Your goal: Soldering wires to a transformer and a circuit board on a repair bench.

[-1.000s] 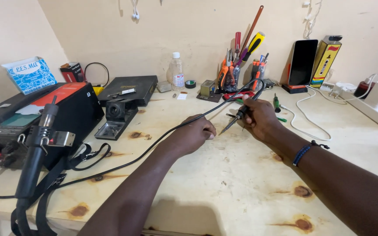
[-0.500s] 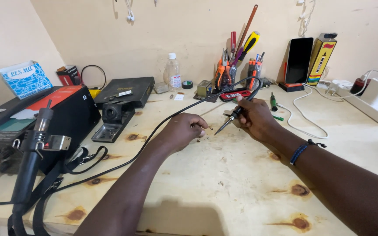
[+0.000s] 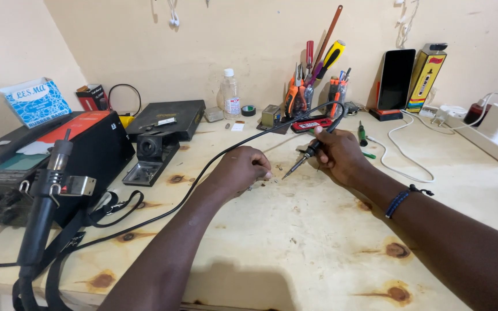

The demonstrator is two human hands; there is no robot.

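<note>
My right hand [image 3: 339, 154] grips a black soldering iron [image 3: 305, 157] like a pen, its metal tip angled down to the left, close to the wooden bench top [image 3: 295, 247]. Its black cable [image 3: 214, 161] loops up behind the hand and runs left across the bench. My left hand [image 3: 240, 170] rests knuckles-up on the bench just left of the tip, fingers curled over something small that I cannot make out.
A black rework station [image 3: 41, 167] with a hot-air handle [image 3: 44, 207] stands at the left. A small microscope stand [image 3: 151, 155] sits behind my left hand. A tool holder [image 3: 312, 86], clear bottle [image 3: 230, 95], propped phone [image 3: 396, 79] and white power strip [image 3: 491, 135] line the back.
Both hands have stayed together on the bench. The iron's tip has dipped slightly toward my left hand's fingers. The view has shifted a little.
</note>
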